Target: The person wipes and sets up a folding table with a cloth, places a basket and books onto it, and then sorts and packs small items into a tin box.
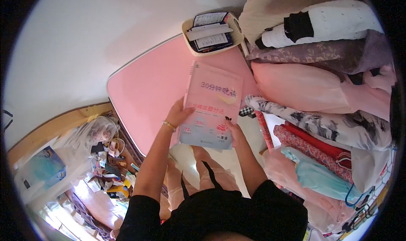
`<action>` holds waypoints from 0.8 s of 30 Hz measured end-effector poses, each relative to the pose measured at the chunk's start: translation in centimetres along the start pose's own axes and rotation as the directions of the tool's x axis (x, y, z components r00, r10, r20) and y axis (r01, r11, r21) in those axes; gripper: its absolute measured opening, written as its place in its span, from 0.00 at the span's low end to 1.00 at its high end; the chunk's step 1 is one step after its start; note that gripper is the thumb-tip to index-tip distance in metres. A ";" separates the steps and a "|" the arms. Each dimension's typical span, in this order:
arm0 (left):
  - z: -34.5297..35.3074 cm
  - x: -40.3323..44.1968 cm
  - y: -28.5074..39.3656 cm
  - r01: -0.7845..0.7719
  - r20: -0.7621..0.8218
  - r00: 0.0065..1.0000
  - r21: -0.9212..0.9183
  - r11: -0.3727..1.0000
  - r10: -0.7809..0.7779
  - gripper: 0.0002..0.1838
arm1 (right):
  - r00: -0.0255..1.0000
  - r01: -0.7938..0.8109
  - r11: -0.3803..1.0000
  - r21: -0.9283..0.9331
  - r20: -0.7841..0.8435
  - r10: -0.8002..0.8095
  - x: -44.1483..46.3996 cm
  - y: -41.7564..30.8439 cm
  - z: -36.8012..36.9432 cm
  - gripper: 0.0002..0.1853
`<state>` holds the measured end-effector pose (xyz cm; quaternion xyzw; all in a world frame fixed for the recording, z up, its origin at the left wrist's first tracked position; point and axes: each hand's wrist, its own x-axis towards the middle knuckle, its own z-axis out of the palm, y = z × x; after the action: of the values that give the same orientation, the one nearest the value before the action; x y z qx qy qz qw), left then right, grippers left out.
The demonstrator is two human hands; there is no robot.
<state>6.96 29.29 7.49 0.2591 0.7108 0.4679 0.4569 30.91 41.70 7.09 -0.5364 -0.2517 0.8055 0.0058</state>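
A book (216, 95) reading "30分钟晚读", "500" and "一年级" is gripped at its sides by the left hand (182, 113) and right hand (235, 133), over the near edge of the pink desk (146, 88). At the far right corner, a cream basket (211, 53) holds printed papers (210, 31), their text illegible.

white wall (67, 50), upper left | pink garment (296, 86), right | turquoise garment (319, 177), lower right | blue box (44, 169), left

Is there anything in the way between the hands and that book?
Nothing that I can see. The left hand and right hand both hold the book directly, one at each side.
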 end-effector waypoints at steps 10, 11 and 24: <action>4.5 5.2 10.5 -0.354 0.044 0.903 0.638 0.684 0.427 0.35 | 0.963 0.247 0.757 0.605 -0.064 -0.263 0.8 2.0 2.9 0.17; 4.3 5.2 9.9 -0.358 -0.043 0.872 0.625 0.693 0.488 0.33 | 0.948 0.314 0.814 0.489 -0.120 -0.294 2.1 1.8 2.7 0.19; -6.3 -21.0 -10.5 0.032 -0.790 0.570 0.295 0.955 0.225 0.20 | 0.902 0.377 0.906 0.192 0.145 -0.406 6.6 -1.8 4.6 0.22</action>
<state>11.35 5.34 7.49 0.1140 0.8833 0.4546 0.0106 23.63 43.26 3.51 -0.3968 -0.2890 0.8507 0.1879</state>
